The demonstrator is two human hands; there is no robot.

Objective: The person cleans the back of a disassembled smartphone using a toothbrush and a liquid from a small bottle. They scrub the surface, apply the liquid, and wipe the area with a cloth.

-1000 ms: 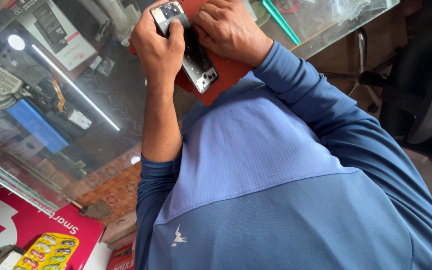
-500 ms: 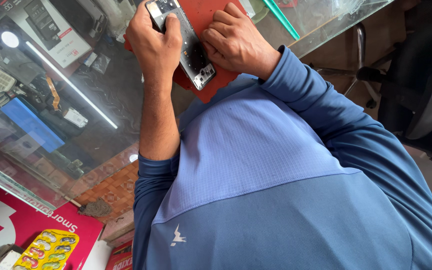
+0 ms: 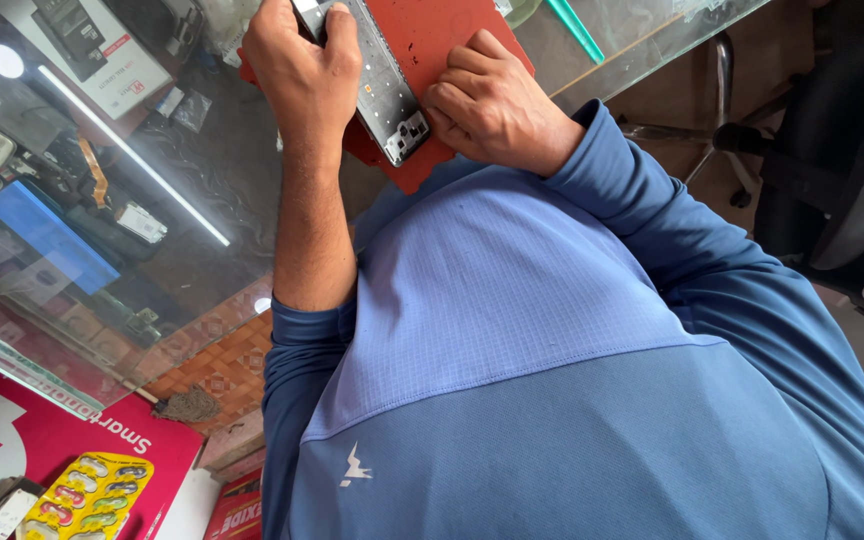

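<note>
An opened phone body (image 3: 384, 92), dark with its inner parts showing, lies on a red work mat (image 3: 457, 35) on a glass counter. My left hand (image 3: 300, 70) grips the phone's upper half from the left, thumb over its top. My right hand (image 3: 492, 108) rests on the mat just right of the phone. Its fingers are curled, and the fingertips press against the phone's right edge. Whether a small tool sits under those fingers is hidden. My blue sleeves and shirt fill the lower part of the view.
The glass counter (image 3: 182, 170) shows boxes, parts and a blue case on the shelf beneath. A green stick (image 3: 577, 30) lies at the counter's far right. A black office chair (image 3: 837, 170) stands to the right. A yellow blister pack (image 3: 87, 490) sits at the lower left.
My right hand has slid off the top of the phone to its right edge. More of the red mat shows, and the hands and phone sit higher in view.
</note>
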